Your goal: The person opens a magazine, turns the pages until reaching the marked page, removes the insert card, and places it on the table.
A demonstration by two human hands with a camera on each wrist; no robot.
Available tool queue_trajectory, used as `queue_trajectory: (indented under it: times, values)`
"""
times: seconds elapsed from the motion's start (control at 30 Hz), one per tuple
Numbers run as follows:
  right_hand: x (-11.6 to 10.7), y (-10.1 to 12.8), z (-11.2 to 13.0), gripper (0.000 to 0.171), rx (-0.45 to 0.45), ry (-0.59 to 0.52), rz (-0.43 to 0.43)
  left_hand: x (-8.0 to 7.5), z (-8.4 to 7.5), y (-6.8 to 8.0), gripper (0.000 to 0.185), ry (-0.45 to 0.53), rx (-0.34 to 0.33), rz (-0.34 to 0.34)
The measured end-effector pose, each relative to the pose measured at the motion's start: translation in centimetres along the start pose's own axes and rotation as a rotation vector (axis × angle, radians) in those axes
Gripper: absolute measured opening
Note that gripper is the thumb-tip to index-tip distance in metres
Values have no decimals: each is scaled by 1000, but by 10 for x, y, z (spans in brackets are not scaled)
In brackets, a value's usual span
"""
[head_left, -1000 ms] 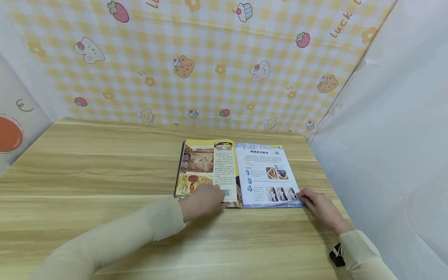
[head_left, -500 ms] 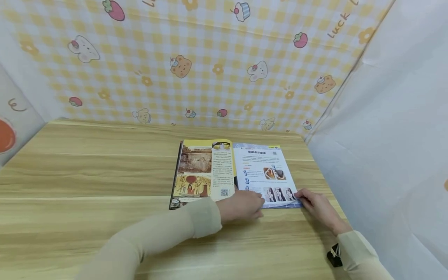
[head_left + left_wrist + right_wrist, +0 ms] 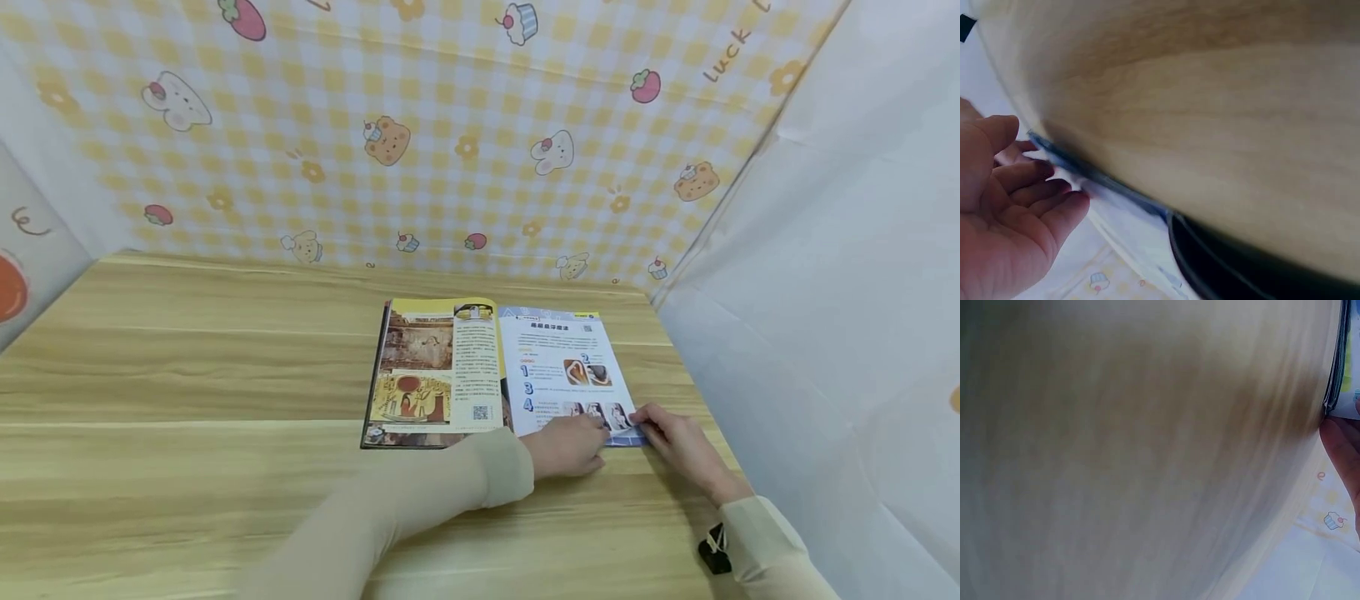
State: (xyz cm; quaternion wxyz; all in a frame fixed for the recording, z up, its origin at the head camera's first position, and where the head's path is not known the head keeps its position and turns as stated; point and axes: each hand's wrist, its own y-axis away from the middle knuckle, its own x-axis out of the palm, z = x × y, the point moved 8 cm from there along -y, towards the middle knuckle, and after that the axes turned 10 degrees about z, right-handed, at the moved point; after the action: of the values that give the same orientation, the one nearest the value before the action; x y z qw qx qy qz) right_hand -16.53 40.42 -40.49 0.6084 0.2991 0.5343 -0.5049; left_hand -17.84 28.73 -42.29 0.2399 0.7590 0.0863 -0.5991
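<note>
The wide light wooden table (image 3: 187, 400) carries everything here, with the yellow checked cartoon backdrop (image 3: 450, 125) standing behind it. On the right half of the table lies the open colourful magazine (image 3: 450, 367), flat, its spine towards me and away. I work at its near right corner, where the white right-hand page with blue numbers (image 3: 562, 367) ends.

My left hand (image 3: 566, 442) reaches across and lies on the near edge of this page, fingers loosely bent; in the left wrist view the fingertips (image 3: 1054, 187) touch the thin page edges and grip nothing firmly. My right hand (image 3: 675, 446) is at the page corner, and its fingers seem to pinch the corner, but I cannot tell how many sheets they have.

To do this well, I think I must separate only one sheet with the right fingertips, lift it gently without creasing, and let the left hand hold the remaining pages flat.
</note>
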Motion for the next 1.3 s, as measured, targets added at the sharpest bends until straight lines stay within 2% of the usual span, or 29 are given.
queue_trajectory:
  times: [0.23, 0.47, 0.57, 0.8, 0.97, 1.17, 1.3]
  values:
    - [-1, 0, 1, 23, 0, -7, -7, 1, -3, -9, 38, -70, -30, -34]
    - [-2, 0, 2, 24, -3, -29, -4, -5, -5, -13, 13, -97, -56, -119]
    - [-1, 0, 2, 24, -4, -43, -1, -5, -6, -14, 11, -123, -69, -134]
    - [1, 2, 0, 23, 10, -67, 11, -5, -5, -16, 27, -161, -87, -151]
    - [3, 3, -6, 19, 71, -111, 20, -6, -3, -18, 41, -156, -96, -162]
    - [-1, 7, -15, 18, 173, -155, -27, -8, 2, -19, 52, -86, -113, -165]
    - [-5, 10, -16, 17, 191, -138, -64, -8, 3, -18, 64, -30, -85, -166]
